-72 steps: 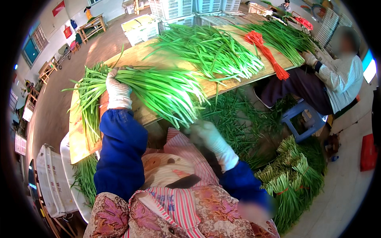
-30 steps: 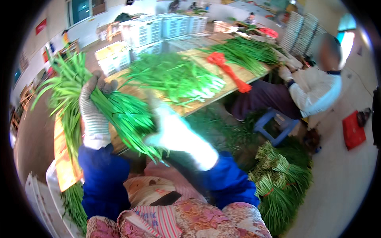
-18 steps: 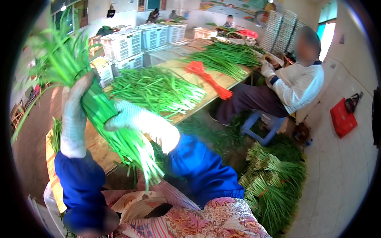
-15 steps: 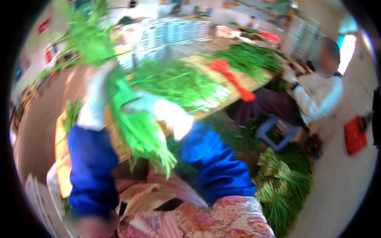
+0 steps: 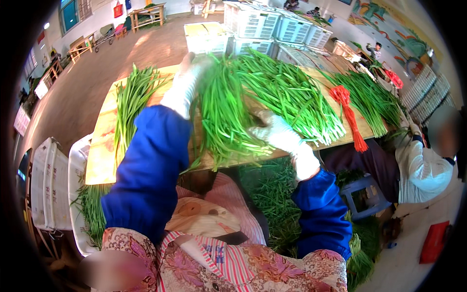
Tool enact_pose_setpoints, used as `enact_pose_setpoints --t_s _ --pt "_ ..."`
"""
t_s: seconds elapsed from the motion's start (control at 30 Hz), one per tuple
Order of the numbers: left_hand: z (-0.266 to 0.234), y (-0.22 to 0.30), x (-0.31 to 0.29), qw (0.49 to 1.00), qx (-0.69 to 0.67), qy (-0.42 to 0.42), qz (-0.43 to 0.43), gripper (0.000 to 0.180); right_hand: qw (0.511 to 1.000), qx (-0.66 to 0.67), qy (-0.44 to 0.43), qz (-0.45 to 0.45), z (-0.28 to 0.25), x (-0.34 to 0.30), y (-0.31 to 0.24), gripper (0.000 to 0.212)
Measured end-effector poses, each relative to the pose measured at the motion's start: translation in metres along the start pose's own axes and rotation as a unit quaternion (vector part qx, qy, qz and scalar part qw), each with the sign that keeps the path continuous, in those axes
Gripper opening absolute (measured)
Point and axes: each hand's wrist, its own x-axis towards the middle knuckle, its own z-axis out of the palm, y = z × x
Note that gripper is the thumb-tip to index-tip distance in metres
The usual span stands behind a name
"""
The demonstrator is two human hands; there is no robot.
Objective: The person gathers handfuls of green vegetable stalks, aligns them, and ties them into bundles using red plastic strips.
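Observation:
A loose bunch of garlic chives (image 5: 224,109) lies on the wooden board before me, its pale stem ends toward me. My left hand (image 5: 188,85), in a white knit glove, grips the bunch's far left side; its fingertips are blurred among the leaves. Against the right side, near the stems, my gloved right hand (image 5: 279,132) is curled with its fingers at the bunch. Another heap of chives (image 5: 294,95) spreads just right of it, and a smaller pile (image 5: 132,100) lies to the left. Red ties (image 5: 348,114) lie beyond the right heap.
The wooden board (image 5: 103,158) ends close to my lap. White crates (image 5: 250,22) stand behind it, and a white basket (image 5: 80,194) is at left. More chives (image 5: 275,194) lie below the board. A co-worker (image 5: 421,165) sits at right near a blue stool (image 5: 365,197).
The bunch, held tilted up at the left half a second ago, has come down onto the board. Both hands moved with it, and my view has turned left.

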Motion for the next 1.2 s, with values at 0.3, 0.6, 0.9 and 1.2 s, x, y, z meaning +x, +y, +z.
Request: enact_pose_setpoints --t_s 0.3,0.6,0.9,1.2 --pt "-0.057 -0.014 -0.136 0.981 0.181 -0.021 0.061 0.053 0.988 -0.149 -0.026 0.005 0.003 -0.001 0.008 0.06" --pt "-0.023 -0.07 -0.158 0.945 0.241 -0.116 0.19 0.042 0.989 -0.113 -0.061 0.08 0.017 0.004 -0.047 0.057" --pt "-0.044 -0.043 -0.119 0.945 0.248 -0.061 0.203 0.025 0.991 -0.128 0.014 -0.025 0.004 0.0 -0.069 0.044" --pt "-0.006 -0.041 -0.07 0.901 0.331 -0.115 0.256 0.019 0.959 0.195 0.06 0.197 0.023 0.001 -0.028 0.028"
